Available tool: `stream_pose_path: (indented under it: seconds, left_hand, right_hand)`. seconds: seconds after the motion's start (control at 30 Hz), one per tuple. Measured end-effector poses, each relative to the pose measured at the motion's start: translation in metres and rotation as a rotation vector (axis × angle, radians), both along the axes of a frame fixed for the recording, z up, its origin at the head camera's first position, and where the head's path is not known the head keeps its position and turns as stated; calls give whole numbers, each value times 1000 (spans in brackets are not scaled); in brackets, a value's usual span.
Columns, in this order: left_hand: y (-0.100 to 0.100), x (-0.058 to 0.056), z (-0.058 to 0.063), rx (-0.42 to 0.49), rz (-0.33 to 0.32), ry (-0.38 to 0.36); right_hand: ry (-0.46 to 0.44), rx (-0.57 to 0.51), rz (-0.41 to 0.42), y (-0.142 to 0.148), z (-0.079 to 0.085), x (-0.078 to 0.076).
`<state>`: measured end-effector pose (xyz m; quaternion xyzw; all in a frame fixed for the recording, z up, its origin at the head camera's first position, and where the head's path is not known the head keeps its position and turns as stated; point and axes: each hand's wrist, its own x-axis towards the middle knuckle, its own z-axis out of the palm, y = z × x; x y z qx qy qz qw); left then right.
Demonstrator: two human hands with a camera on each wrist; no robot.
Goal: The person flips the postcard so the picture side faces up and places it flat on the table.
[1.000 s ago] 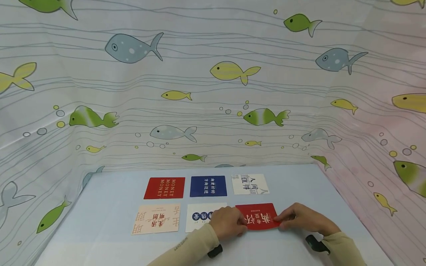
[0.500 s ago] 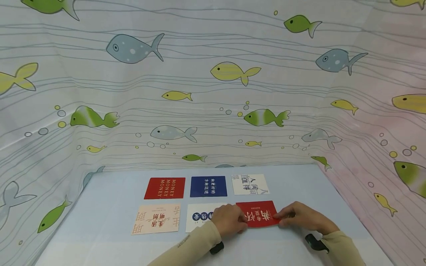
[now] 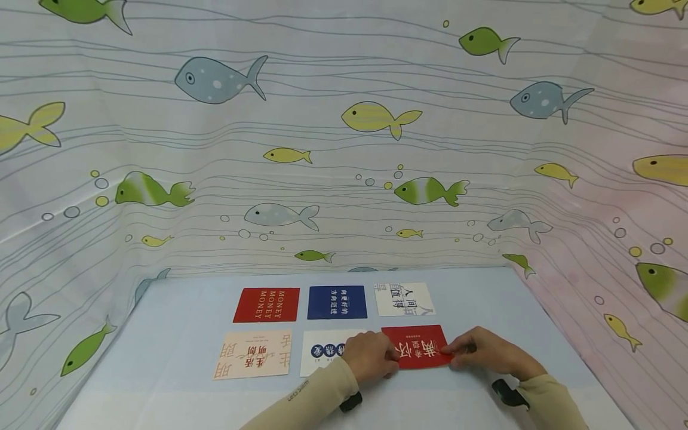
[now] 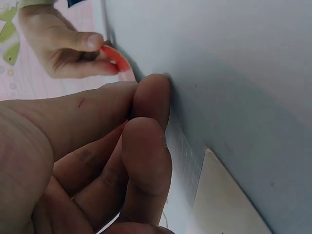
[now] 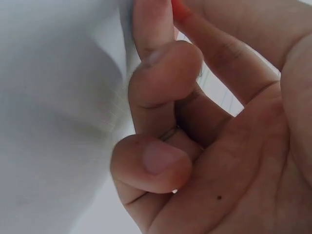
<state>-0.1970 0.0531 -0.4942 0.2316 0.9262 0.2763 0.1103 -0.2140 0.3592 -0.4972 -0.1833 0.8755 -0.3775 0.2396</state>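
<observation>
Both hands hold a red card (image 3: 419,347) with white Chinese characters, at the right of the front row in the head view. My left hand (image 3: 371,359) pinches its lower left corner, the wrist overlapping a white card (image 3: 314,336) with blue circles. My right hand (image 3: 491,353) pinches the lower right corner between thumb and fingers. In the left wrist view the card's curved red edge (image 4: 117,58) shows between the right hand's fingertips. Curled fingers (image 5: 165,78) fill the right wrist view, with a bit of red at the top.
A peach card (image 3: 252,353) lies front left. Behind it stand a red MONEY card (image 3: 267,304), a dark blue card (image 3: 337,301) and a white card (image 3: 403,298) in a row. All are on a pale blue table (image 3: 161,334), enclosed by a fish-print curtain (image 3: 333,185).
Both hands have shifted the red card slightly away from the person, nearer the back row. Over the last half second it has hardly moved. The other cards stay where they were.
</observation>
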Motion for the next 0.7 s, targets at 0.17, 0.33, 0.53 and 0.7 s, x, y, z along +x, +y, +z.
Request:
stream_pose_path:
  seconds: [0.17,0.33,0.53,0.7]
  left_hand:
    - [1,-1,-1,-28,0,33]
    - [2,-1,-1,-34,3,49]
    - [1,-2,-4,7,17,55]
    - [-5,-8,-4,86,61,123]
  right_hand:
    - [-12,24,-12,-1,2,0]
    - [-18,105,-61,-7,3,-3]
    - [33,141,-88,-13,7,-4]
    - [185,132,-155,-23,8,-10]
